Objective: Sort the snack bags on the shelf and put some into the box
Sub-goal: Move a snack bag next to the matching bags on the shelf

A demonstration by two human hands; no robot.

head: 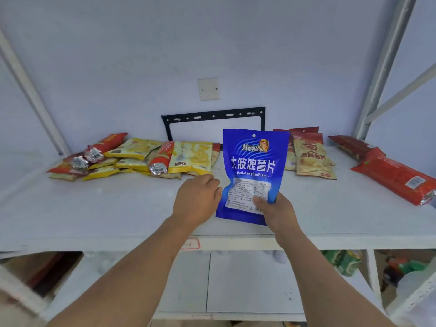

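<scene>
The blue snack bag (253,171) stood upright above the shelf (118,208), its long axis vertical, held from below. The right hand (277,212) pinched its lower right corner, thumb across the printed label and fingers behind. The left hand (197,199) hovered just left of the bag's lower edge, fingers loosely curled and holding nothing, knuckles up, nearly touching the bag. Left of the bag lay a heap of yellow bags (141,156); right of it, red bags (311,152). No box was in view.
</scene>
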